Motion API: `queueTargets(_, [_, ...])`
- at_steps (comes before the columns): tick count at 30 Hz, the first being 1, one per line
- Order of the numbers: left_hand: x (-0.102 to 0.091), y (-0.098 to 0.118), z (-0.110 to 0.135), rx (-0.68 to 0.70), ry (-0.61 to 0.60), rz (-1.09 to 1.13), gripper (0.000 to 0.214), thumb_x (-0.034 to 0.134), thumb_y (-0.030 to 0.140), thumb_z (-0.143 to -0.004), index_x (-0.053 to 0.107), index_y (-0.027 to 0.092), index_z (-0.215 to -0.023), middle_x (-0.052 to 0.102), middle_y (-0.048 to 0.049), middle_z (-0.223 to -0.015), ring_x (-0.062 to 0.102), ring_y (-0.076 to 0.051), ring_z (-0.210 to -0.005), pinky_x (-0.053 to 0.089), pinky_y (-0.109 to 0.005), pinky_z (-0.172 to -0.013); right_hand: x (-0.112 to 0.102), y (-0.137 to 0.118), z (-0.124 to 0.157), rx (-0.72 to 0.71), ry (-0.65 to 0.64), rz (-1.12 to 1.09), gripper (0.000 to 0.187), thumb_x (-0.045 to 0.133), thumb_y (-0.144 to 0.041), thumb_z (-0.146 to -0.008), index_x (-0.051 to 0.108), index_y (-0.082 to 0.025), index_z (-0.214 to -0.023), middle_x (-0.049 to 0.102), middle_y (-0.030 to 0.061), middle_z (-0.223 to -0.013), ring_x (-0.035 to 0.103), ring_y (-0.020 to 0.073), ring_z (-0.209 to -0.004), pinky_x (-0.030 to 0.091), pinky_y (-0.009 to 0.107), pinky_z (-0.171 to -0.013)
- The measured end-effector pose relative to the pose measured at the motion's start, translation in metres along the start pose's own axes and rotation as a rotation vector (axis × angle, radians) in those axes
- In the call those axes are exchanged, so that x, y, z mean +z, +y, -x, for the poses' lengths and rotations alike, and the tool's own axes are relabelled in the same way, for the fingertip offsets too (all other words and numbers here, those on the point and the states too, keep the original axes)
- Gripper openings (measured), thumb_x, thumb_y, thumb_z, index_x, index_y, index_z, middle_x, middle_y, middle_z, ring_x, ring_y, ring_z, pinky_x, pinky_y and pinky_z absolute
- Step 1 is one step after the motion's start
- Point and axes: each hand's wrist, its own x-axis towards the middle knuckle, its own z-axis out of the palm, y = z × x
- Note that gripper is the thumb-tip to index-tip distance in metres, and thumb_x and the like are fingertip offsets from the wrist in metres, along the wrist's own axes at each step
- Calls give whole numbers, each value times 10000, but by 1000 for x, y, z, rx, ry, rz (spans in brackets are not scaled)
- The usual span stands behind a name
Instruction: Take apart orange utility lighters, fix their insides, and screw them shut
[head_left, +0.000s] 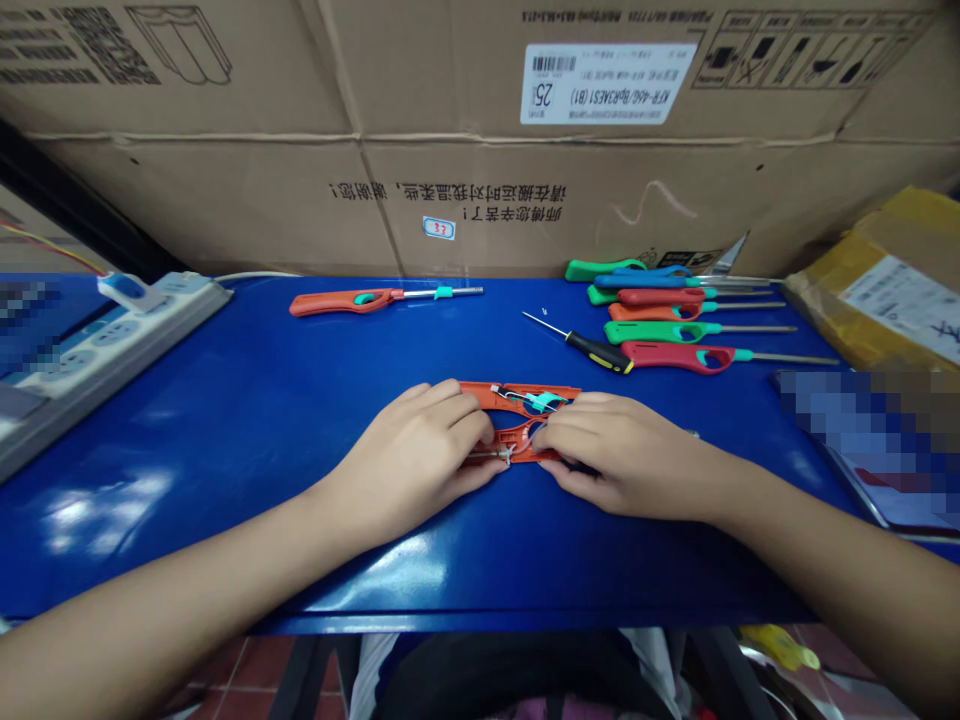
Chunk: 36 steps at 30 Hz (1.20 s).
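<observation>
An opened orange lighter shell (517,412) lies on the blue table (247,420) at the centre, its teal trigger and thin wires showing inside. My left hand (420,455) rests on its left end with the fingers curled down onto the casing. My right hand (626,450) holds the right end, fingers pinched at the inner parts near the middle. Both hands press the shell against the tabletop.
A whole orange stick lighter (375,298) lies at the back centre. A black-handled screwdriver (581,343) and several red, green and blue lighters (675,325) lie at the back right. A power strip (105,335) sits left, cardboard boxes (480,140) behind, a yellow parcel (885,280) right.
</observation>
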Motion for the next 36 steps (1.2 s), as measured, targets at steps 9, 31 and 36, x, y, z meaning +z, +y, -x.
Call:
queueTargets(9, [0,3,2,-24,23,15,246,696,379,-907,619,178,-789,653,-31,-791,568,-208,-757,401,-343,-659,1,-1,-1,10,-8,-5,163,524,-223,-969,677,-168,-974,700,50,-877,618,192,-828,459,343,-809])
queueTargets(31, [-8,16,6,-349,-47,140,206,801,315,-791,633,216,-724,675,34,-698,587,-154,-536,295,-255,-468,2,-5,-2,-11,13,-2,126,558,-231,-949,658,-170,-901,658,20,-792,546,164,-732,408,303,-722])
queueTargets(36, [-4,14,7,-267,9,130,215,745,354,-856,654,213,-722,639,31,-699,548,-136,-546,276,-263,-479,0,-5,-1,-17,12,-17,122,562,-219,-944,641,-172,-863,639,4,-759,526,150,-702,397,293,-709])
